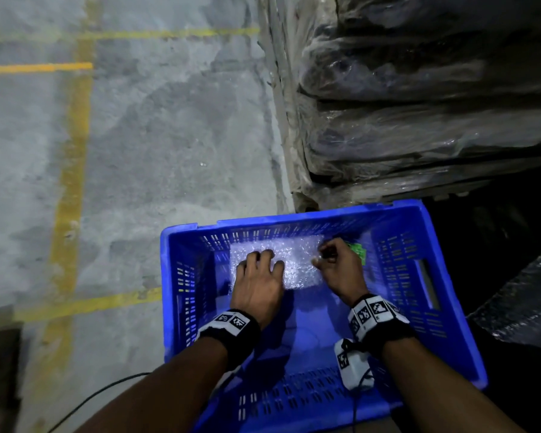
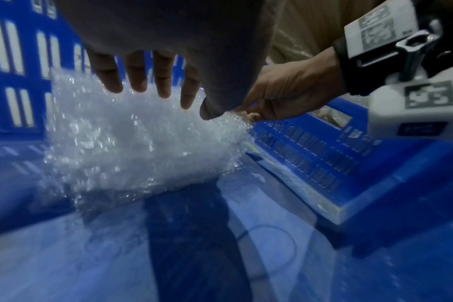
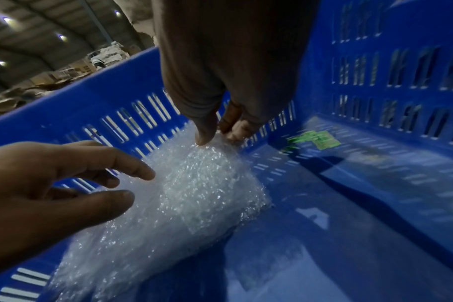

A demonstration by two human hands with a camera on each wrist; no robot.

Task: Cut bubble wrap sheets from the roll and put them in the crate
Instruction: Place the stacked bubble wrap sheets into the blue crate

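Note:
A clear bubble wrap sheet [image 1: 294, 264] [image 2: 132, 147] [image 3: 184, 194] lies inside the blue slotted crate [image 1: 444, 307] [image 2: 349, 163] [image 3: 375, 61], against its far wall. My left hand [image 1: 258, 276] [image 2: 153, 79] [image 3: 65, 183] is spread over the sheet's left half with straight fingers. My right hand [image 1: 338, 264] [image 2: 285, 92] [image 3: 220, 130] pinches the sheet's upper right corner between thumb and fingers. No roll or cutting tool is in view.
A green label [image 1: 358, 250] [image 3: 316, 139] is stuck inside the crate's far right corner. A tall pallet load wrapped in plastic film [image 1: 419, 104] stands just behind the crate. Concrete floor with yellow lines [image 1: 72, 170] spreads to the left. A cable [image 1: 107, 392] trails near my left arm.

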